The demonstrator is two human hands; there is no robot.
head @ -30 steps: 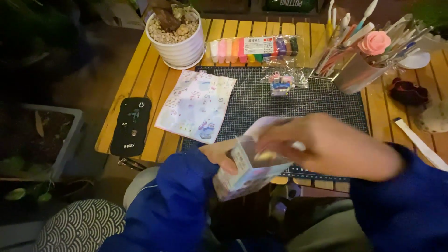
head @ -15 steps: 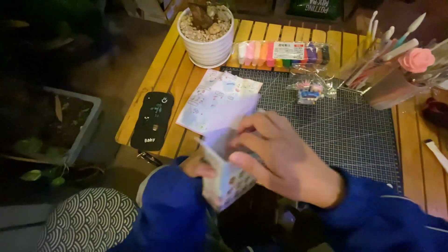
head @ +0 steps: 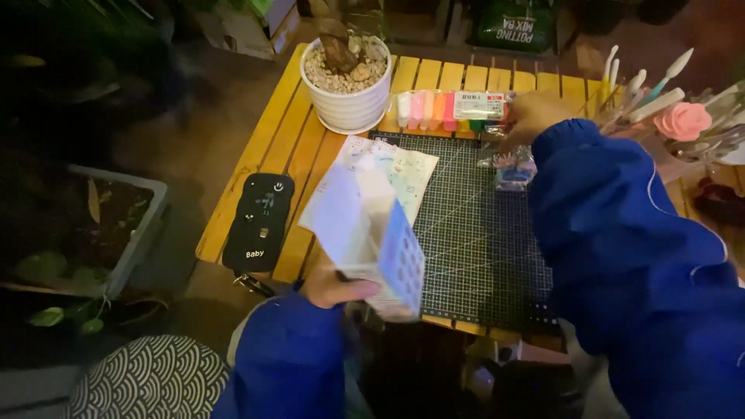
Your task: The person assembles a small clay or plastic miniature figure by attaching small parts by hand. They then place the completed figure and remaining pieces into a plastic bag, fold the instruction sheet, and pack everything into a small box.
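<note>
Left hand [head: 330, 285] clamped on the small white box [head: 372, 240], held above the worktop's [head: 310, 140] near edge. Right hand [head: 531, 116] reaches the clay pack [head: 454, 109] at the far side — can't tell if its fingers are closed. I judge it's mid-fetch — next move needs a clean pinch there.

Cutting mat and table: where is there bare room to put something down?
The cutting mat is bare in its middle, between the patterned paper and the right sleeve. Bare slats lie between the plant pot and the black remote. The back edge by the clay sticks is crowded.
</note>
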